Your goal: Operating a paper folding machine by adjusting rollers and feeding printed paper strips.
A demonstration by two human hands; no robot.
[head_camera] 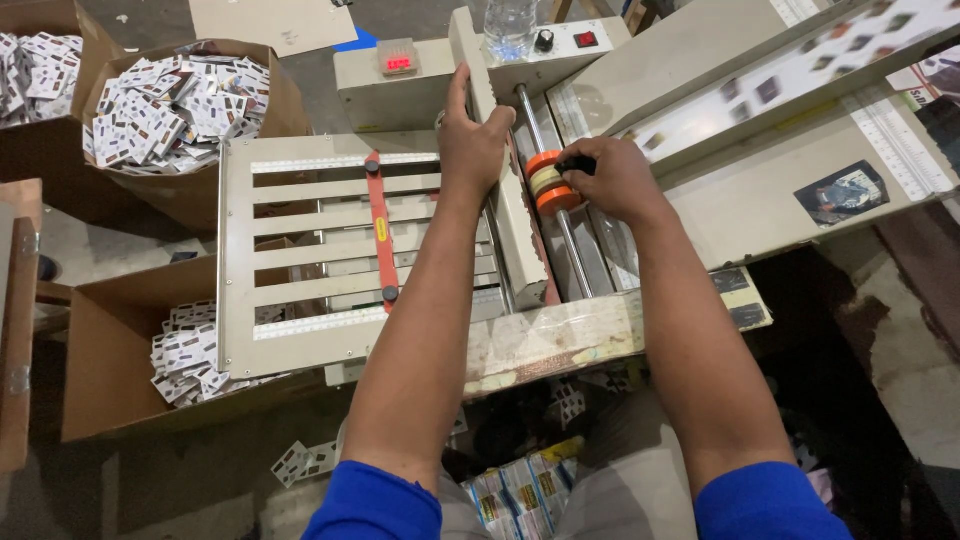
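The left hand (470, 140) lay flat and unclenched over the upright beige guard plate (505, 190) of a card-cutting machine (640, 90), fingers reaching toward its control box (400, 70), grasping nothing. Just to its right, the right hand (615, 180) was clenched around a small black knob (578, 165) on the orange roller collar (548, 182), which sat on the steel shaft (540, 125) running away from the hands. The two hands were close together with only the guard plate between them.

To the left of the left hand spread the slatted output tray (300, 260) with its orange stop bar (379, 230). Farther left, and also below that tray, stood cardboard boxes (110, 380) heaped with small printed cards (180, 105). A clear water bottle (510, 25) stood on the machine beyond the fingertips.

The lit red display on the control box suggested the machine was powered. If the shaft turned while the right hand gripped the collar, fingers could probably be drawn in between collar and plate. A bump of the left hand might also tip the bottle onto the switches.
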